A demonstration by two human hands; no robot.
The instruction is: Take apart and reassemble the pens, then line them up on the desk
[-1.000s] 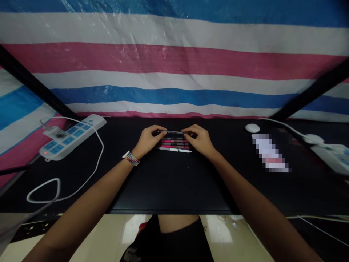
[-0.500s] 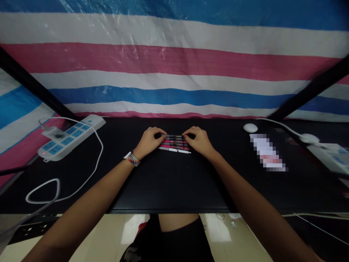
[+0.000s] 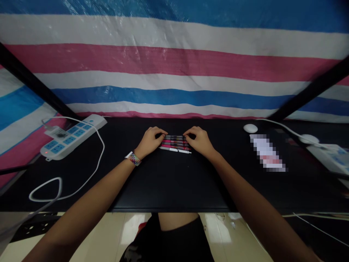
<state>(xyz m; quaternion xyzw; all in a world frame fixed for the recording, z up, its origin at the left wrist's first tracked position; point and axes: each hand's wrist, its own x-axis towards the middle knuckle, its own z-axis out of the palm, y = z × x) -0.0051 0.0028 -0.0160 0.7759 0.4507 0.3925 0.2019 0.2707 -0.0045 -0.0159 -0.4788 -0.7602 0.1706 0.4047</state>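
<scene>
Well to your left lies a long white power strip with blue sockets (image 3: 91, 121), to the right a smooth white oval object (image 3: 250, 128). With thumb and forefinger curled close in each grip, your left hand (image 3: 149, 141) and right hand (image 3: 200, 141) flank the row of slim dark, pink and white pens (image 3: 175, 142), pinching or merely touching I cannot tell. The farthest dark pen (image 3: 175, 136), apart a second ago, now sits close against the others on the black counter (image 3: 174, 182), before striped plastic sheeting (image 3: 174, 62).

Left hand (image 3: 149, 142) and right hand (image 3: 199, 141) both bare. Wristband (image 3: 134, 159) on left wrist, left of frame centre: narrow, multicoloured, fine slanting flecks. White piece (image 3: 129, 155) at its upper-left side; watch or clasp, cannot tell. Forearms bare down to lower corners. Bottom centre: black garment (image 3: 177, 243), pale marking (image 3: 133, 253) at its lower left, design illegible.
</scene>
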